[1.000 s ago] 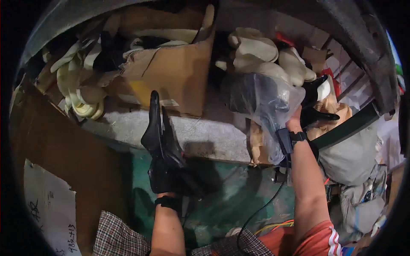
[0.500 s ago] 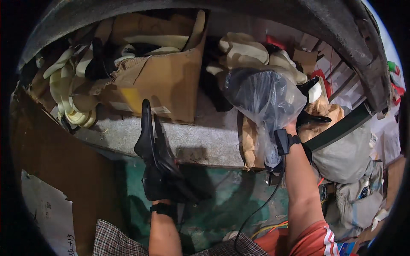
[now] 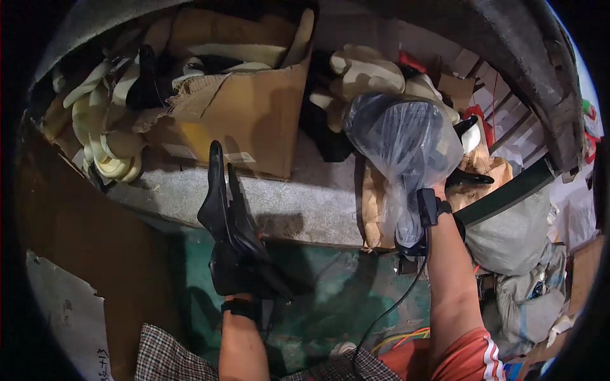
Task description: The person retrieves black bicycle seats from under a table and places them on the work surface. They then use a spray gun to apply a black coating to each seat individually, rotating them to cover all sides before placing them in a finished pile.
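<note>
My left hand (image 3: 239,297) is held up before the bench with black bicycle saddles (image 3: 223,244), their long noses pointing away from me. The saddles cover its fingers, and they appear closed round the underside. Farther right, my right hand (image 3: 440,188) is at the side of a clear plastic bag (image 3: 406,136) with a dark rounded thing inside. The bag hides most of those fingers, so their grip does not show. A black saddle-like nose (image 3: 473,178) sticks out just beyond that hand.
A torn cardboard box (image 3: 244,120) on the grey bench (image 3: 311,206) holds cream and black saddle-shaped pieces. Cream pieces (image 3: 368,73) are piled behind the bag. At right stand a dark green bar (image 3: 508,193) and a pale sack (image 3: 515,232). A cable (image 3: 387,317) hangs beside my right forearm.
The plastic bag and my right hand have shifted slightly to the right. My left hand and the black saddles stay nearly in place; the view has moved a little.
</note>
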Demonstrator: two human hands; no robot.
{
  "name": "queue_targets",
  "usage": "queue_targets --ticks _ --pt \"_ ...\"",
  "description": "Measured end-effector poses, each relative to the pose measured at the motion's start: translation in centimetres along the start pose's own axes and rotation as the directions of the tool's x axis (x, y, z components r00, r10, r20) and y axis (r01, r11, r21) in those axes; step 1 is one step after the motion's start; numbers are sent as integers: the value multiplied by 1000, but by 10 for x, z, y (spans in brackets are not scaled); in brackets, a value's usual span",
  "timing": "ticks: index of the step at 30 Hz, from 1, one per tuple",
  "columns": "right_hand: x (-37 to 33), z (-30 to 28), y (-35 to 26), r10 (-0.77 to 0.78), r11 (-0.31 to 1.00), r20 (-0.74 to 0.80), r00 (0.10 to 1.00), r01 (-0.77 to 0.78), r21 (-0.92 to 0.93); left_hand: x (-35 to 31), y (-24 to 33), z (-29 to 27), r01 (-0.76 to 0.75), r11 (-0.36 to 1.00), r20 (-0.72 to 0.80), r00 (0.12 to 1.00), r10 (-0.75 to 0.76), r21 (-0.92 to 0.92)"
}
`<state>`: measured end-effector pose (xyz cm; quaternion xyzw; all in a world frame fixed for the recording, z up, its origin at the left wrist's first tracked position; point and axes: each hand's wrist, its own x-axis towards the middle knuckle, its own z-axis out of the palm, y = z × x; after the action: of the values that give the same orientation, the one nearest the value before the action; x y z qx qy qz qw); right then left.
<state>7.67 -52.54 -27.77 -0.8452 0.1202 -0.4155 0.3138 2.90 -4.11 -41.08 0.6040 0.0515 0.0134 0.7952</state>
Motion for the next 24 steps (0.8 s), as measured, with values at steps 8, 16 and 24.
queue_targets --ticks 8,16,24 --pt "-2 -6 -1 -16 999 -34 999 15 -32 -6 29 9 141 915 135 986 -96 -378" --pt "-11 -7 -2 -61 995 -94 994 54 -83 -3 37 11 146 838 4 986 -170 -525" --pt "-59 66 -49 -231 917 -168 958 157 -366 1 30 18 67 931 -43 995 -88 -360"
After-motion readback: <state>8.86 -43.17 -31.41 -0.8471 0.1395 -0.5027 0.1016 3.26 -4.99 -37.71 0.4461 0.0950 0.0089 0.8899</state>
